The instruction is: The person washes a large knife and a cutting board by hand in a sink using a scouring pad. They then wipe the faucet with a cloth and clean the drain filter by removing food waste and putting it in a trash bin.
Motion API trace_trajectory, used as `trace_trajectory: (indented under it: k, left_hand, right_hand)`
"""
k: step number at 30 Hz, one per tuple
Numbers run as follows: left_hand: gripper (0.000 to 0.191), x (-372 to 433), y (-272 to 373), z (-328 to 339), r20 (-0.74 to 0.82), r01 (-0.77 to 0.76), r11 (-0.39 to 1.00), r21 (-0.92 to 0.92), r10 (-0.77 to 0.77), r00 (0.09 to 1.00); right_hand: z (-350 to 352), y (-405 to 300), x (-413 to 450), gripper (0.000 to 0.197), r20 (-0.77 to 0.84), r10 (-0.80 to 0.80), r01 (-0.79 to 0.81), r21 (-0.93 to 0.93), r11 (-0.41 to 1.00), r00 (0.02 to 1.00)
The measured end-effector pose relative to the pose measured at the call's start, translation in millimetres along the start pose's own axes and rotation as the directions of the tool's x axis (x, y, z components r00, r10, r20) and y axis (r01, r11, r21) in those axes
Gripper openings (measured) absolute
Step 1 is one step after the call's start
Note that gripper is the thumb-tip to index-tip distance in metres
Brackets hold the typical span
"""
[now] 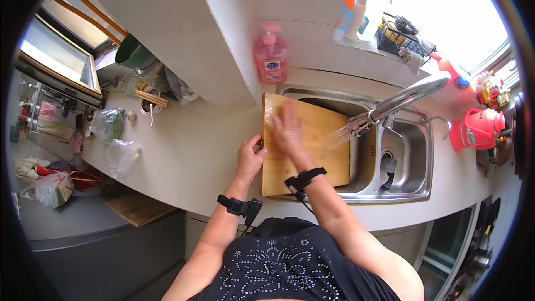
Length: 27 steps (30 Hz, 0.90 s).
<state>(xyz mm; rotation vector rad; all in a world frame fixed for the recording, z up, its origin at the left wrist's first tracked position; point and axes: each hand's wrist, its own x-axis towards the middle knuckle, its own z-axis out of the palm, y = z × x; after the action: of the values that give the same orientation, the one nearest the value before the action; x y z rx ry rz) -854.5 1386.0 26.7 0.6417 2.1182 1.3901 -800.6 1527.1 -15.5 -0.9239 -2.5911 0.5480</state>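
A wooden cutting board lies tilted over the left basin of a stainless steel double sink. My left hand grips the board's left edge at a small metal fitting, thumb towards the top face. Flat on the wet upper face rests my right hand, slightly blurred, thumb apart from the fingers and holding nothing. Water sprays from the chrome faucet onto the board's right part. Most of the left basin is hidden beneath the board.
A pink soap pump bottle stands behind the board by the wall corner. Cleaning bottles and a wire basket line the sill. A red thermos-like jug is right of the sink; plastic bags lie on the left counter.
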Motion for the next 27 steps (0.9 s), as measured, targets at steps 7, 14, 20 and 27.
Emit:
trace_trajectory:
  k: [7,14,20,27]
  left_hand:
    - [0.04,0,-23,-5,0.066,0.091,0.979,-0.18,-0.081,0.995]
    - [0.041,17,-24,4,0.048,0.128,0.977,-0.169,-0.122,0.991]
    - [0.039,26,-42,-11,-0.005,0.136,0.991,-0.001,-0.136,0.991]
    - [0.045,1,12,17,-0.03,-0.303,0.685,0.662,0.429,0.903]
  right_hand:
    - [6,-20,7,0.073,0.054,0.138,-0.147,0.222,0.964,0.989]
    - [50,211,-137,0.045,0.046,0.883,-0.755,0.541,0.371,0.467]
    - [6,146,-107,0.043,0.555,0.592,-0.065,0.759,-0.647,0.585]
    - [-24,72,-25,0.048,0.463,0.497,-0.066,0.777,-0.626,0.734]
